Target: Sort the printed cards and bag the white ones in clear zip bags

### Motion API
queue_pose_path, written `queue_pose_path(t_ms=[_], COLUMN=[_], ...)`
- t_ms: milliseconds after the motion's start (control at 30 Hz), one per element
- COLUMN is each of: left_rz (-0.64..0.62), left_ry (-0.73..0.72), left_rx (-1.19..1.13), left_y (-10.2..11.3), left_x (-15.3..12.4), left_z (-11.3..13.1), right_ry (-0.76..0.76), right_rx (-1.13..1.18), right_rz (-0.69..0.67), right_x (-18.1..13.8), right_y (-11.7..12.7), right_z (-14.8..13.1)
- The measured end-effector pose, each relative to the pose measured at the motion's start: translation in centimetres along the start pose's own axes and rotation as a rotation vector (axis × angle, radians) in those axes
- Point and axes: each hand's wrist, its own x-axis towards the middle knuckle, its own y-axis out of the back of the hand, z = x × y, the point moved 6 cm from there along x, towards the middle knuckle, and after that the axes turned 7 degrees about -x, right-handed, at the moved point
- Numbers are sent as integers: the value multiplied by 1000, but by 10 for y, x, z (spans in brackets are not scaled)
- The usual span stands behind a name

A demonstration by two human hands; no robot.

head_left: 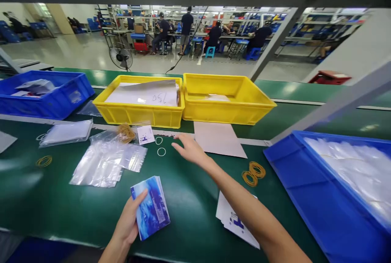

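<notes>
My left hand [126, 220] grips a stack of blue printed booklets [153, 210], thumb on the top cover, just above the green table. My right hand [190, 149] is stretched out over the table with its fingers apart, holding nothing. Just left of its fingertips lie two pale rubber bands [161, 152]. A small white printed card [146, 134] and a tangle of brown rubber bands [126, 132] lie farther left, beside clear plastic bags [99, 163]. Under my right forearm, partly hidden, is a pile of white printed sheets [236, 224].
Two yellow bins [139, 116] [220, 112] holding papers stand at the back. Blue bins stand at the left [36, 106] and right [293, 181], the right one full of clear bags. A cardboard sheet [218, 139] and brown rubber bands [254, 173] lie on the right. Several people work beyond.
</notes>
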Motion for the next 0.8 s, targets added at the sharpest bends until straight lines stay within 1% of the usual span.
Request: queue_pose_path(t_ms=[67,167,200,233,267,333,367,400,467,533,633,733,800], left_rz=[-15,-79,-100,-93,-55,62,110,132,91,57,80,106,84], left_ry=[-26,-101,-135,-178,-232,-370,-432,-482,-544,-579,-627,-650,-639], left_rx=[-5,-12,-22,-38,-53,-53,-32,4,106,191,234,207,187], left_y=[0,-3,-3,-1,4,17,24,29,34,39,49,57,54], left_x=[4,10,12,13,14,11,7,3,-7,-18,-30,-35,-35], left_z=[0,3,4,6,9,16,19,21,25,28,33,35,34], right_ry=[56,100,72,19,-25,-92,-105,-112,-120,-116,-102,-151,-192], right_rx=[-17,-31,-51,-86,-119,-183,-207,-229,-264,-262,-130,119,292], right_rz=[-81,-239,-295,-357,-390,-405,-383,-351,-273,-192,-131,-135,-135], right_x=[-15,-56,-69,-82,-91,-102,-104,-105,-104,-103,-104,-104,-103], right_y=[-22,-59,-72,-85,-97,-119,-128,-136,-150,-157,-157,-142,-128], right_z=[-21,-50,-56,-60,-64,-72,-76,-79,-82,-80,-68,-50,-41])
